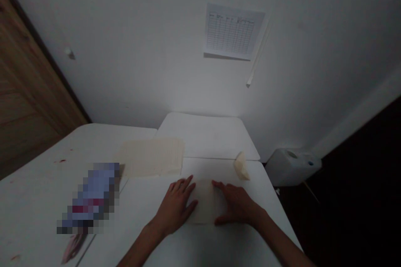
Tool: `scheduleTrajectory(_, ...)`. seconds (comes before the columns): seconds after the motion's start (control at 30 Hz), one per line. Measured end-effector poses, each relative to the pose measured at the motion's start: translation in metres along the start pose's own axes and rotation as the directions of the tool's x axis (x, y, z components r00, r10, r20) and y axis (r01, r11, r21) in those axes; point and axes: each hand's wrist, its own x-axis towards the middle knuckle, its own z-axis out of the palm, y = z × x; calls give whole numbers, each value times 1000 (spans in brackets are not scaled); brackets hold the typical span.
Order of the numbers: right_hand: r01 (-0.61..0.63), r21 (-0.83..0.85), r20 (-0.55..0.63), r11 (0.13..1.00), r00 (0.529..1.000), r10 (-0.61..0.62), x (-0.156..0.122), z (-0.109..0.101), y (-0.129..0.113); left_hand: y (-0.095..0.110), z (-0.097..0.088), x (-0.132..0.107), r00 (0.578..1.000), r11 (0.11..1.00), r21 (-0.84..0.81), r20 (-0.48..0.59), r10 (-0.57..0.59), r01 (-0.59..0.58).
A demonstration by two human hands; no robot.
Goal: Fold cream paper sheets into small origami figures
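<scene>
A thin, pale cream sheet (205,202) lies flat on the white table between my two hands; I cannot tell whether it is paper or cloth. My left hand (178,204) rests at its left edge, fingers spread and a ring on one finger. At the right edge is my right hand (236,203), open, with thumb and forefinger apart and their tips touching the sheet. Beyond my left hand lies a larger stack or sheet of similar cream material (153,156). A small crumpled cream piece (241,167) sits past my right hand.
The white table (175,242) meets a white wall bearing a printed chart (233,31). On the left lies a pixelated blue item (94,194) beside a pinkish object (73,248). A white plastic container (293,166) stands beyond the table's right edge. A wooden door (28,71) is far left.
</scene>
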Motion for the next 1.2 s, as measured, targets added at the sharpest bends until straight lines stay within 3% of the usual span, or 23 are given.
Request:
scheduleTrajectory(0.3, -28, 36, -12, 999, 1000, 29, 1, 1, 0, 36, 33, 20, 997, 995, 71, 19, 75, -76)
scheduleTrajectory(0.47, -28, 7, -17, 1000, 999, 29, 1, 4, 1, 30, 36, 14, 996, 992, 105, 51, 67, -72)
scheduleTrajectory(0.77, -58, 27, -7, 998, 998, 58, 1, 3, 0, 13, 19, -9, 1000, 984, 174, -4, 30, -29)
scheduleTrajectory(0.93, -48, 32, -21, 998, 999, 48, 2, 4, 0, 9, 19, -16, 999, 983, 183, -35, 1, 5)
scheduleTrajectory(1.2, -49, 42, -11, 998, 999, 49, 3, 5, 3, 4, 26, 4, 987, 993, 34, -116, -109, 113)
